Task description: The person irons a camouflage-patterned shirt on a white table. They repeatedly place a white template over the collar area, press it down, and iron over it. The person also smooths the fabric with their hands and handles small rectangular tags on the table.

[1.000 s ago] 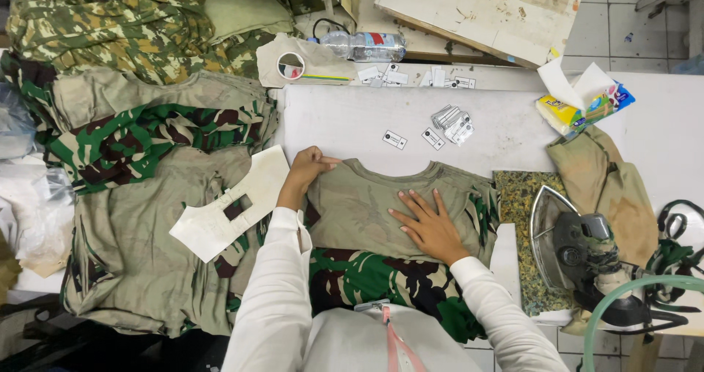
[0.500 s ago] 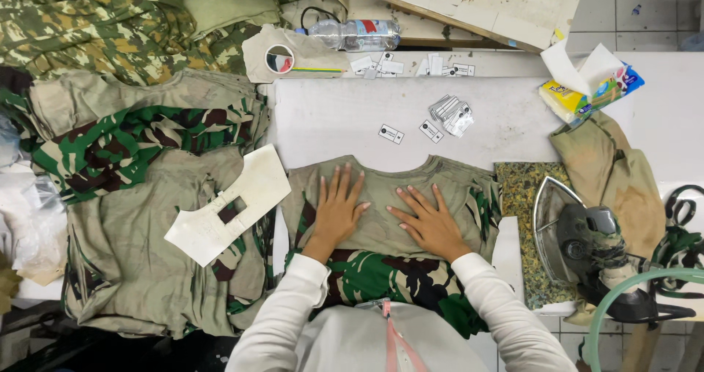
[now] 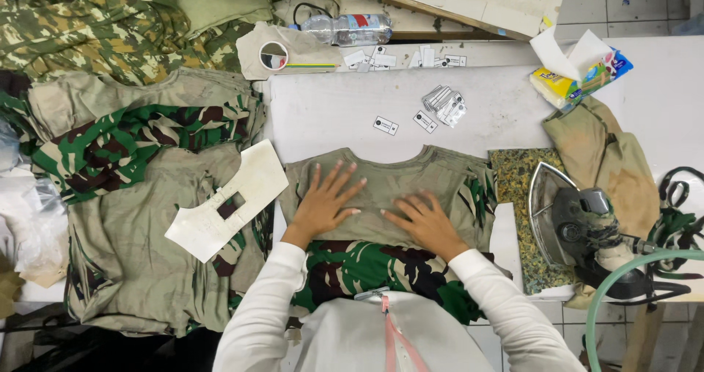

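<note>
Left hand (image 3: 323, 205) has come down from the collar at 11 o'clock; both it and right hand (image 3: 425, 221) now press flat, fingers spread wide and empty, smoothing the olive shirt panel (image 3: 396, 177)

— How many hands are on the shirt (image 3: 389, 188)?
— Two. The left hand (image 3: 323, 203) and the right hand (image 3: 425, 221).
— How many irons?
— One iron (image 3: 576, 225).
— And bottles?
— One plastic bottle (image 3: 345, 28).
— Any tape?
— One roll of tape (image 3: 274, 55).
— Small white tags lying alone?
— Two tags (image 3: 385, 125), plus one little pile of tags (image 3: 444, 106).
— Cardboard shapes?
— One cardboard shape (image 3: 227, 199).
</note>
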